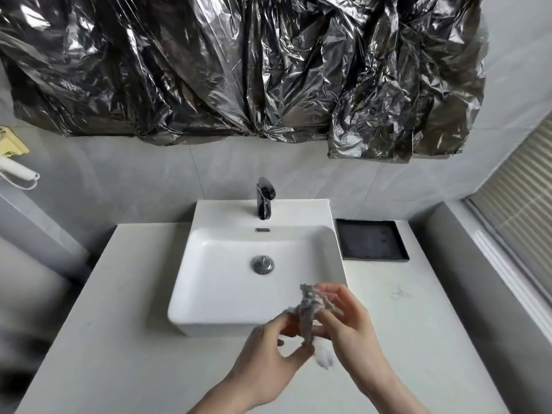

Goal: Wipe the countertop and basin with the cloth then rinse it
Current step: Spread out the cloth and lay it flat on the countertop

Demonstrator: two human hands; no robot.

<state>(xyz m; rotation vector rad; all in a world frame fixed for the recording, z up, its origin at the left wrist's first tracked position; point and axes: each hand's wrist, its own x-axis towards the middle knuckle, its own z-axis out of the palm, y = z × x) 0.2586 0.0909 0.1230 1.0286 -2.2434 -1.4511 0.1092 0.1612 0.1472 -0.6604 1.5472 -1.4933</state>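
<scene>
Bunching up between both hands, the grey cloth hangs over the basin's front right corner, off the surface; left hand pinches its lower end in closed fingers, right hand grips the top, probably shaping a pad; countertop looks unwiped, faucet dry, black tray parked aside

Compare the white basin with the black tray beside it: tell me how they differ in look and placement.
The basin is glossy white and deep, with a metal drain in its floor; the black tray is matte, dark and shallow, with nothing in it. The basin sits mid-counter under the faucet; the tray lies to its right, near the back wall. The basin is clearly larger than the tray. Both are squarish and rest on the pale countertop.
</scene>
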